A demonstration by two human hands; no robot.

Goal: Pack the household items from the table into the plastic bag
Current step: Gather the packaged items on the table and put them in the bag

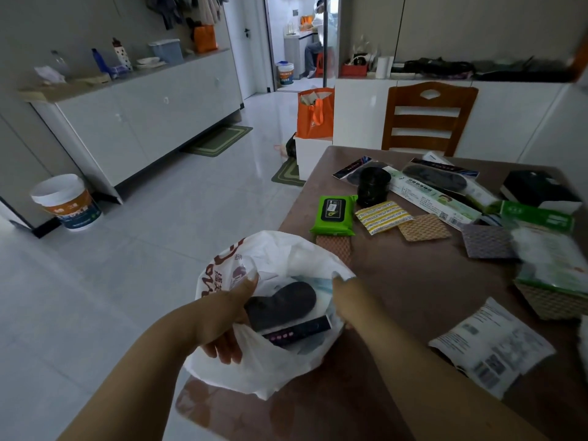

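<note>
Forearms: both reach in from the bottom edge of the frame toward the plastic bag at lower centre.
Left hand: thumb up along the bag's left rim, fingers curled under the plastic, gripping that side.
Right hand: meets the bag's right rim; its fingers are hidden behind the plastic, so whether it pinches the rim I cannot tell.
Bag: held open off the near-left corner of the table, partly over the floor; a dark insole pack lies inside.
Left to pack: green wipes pack, black roll, striped cloth and woven pads in the middle right; long boxes and a basket further right; a white packet at lower right.
Progress: early, judging by how much sits on the table.
Risk: thin plastic could slip from the left grip if one hand lets go to fetch an item, and the mouth would sag shut.
Risk: the bag hangs past the table edge, so added weight could tip its contents onto the floor.
</note>
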